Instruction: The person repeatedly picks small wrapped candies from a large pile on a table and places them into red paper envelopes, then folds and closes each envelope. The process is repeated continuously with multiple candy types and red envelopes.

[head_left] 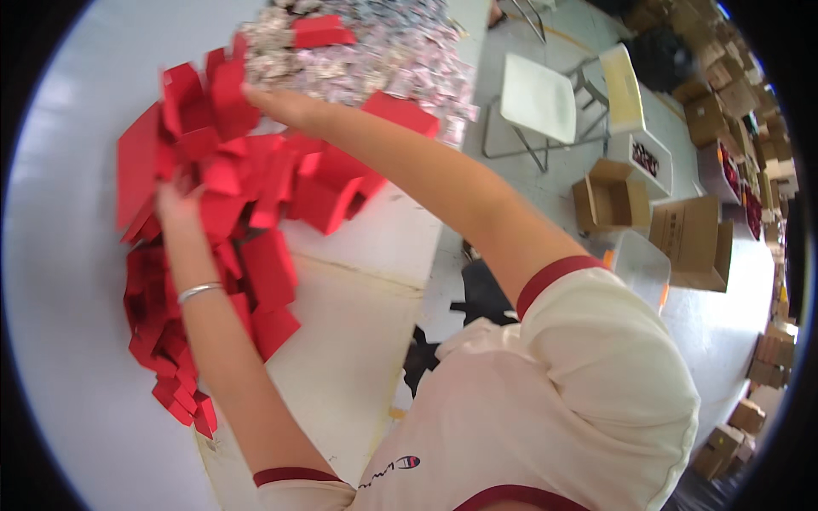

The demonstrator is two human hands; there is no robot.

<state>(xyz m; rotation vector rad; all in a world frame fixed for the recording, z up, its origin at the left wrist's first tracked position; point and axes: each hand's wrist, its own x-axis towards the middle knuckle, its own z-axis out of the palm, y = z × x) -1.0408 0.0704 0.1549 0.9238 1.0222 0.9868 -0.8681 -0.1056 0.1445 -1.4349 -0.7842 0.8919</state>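
Note:
A heap of small red cardboard boxes (271,264), several with open tops, lies on the white table. Reaching into the left part of the heap, my left hand (176,200) has its fingers spread among the boxes, and their tips are partly hidden and blurred. Across the far side stretches my right arm. The extended fingers of my right hand (277,104) touch the side of an open red box (230,98), and neither hand visibly grips a box. A silver bracelet (199,291) circles my left wrist.
Behind the heap spreads a thick layer of small pale packets (392,55), with a red box (322,31) on it. To the right stand a white folding chair (538,98), open cardboard boxes (610,196) and a clear plastic bin (639,268). Stacked cartons (737,94) line the far right.

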